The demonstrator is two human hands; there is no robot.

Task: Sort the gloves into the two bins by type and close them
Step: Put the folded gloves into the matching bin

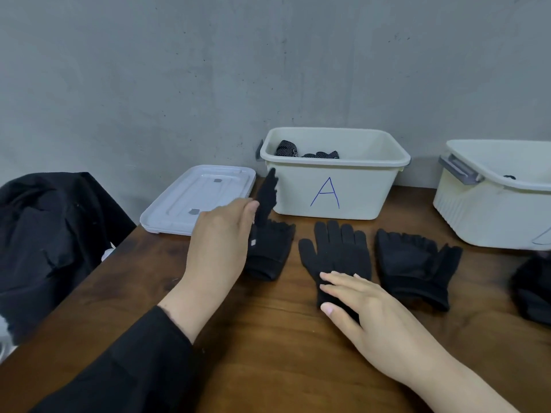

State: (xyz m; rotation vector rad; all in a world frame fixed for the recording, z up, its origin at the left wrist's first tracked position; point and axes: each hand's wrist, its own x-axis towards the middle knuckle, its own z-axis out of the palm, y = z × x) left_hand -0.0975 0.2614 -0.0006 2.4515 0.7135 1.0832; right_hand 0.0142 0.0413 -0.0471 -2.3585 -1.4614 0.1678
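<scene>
Head view: left hand (222, 242) gripping raised glove (267, 198), right hand (362, 305) flat on knit glove (337, 254).

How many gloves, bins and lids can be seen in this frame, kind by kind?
Gloves loose on the table: 4, one gripped by the left hand, one under the right hand, one flat to its right, one cut off at the right edge
Bins: 2, bin A and the right bin
Lids: 1
Total: 7, not counting gloves already inside the bins.
</scene>
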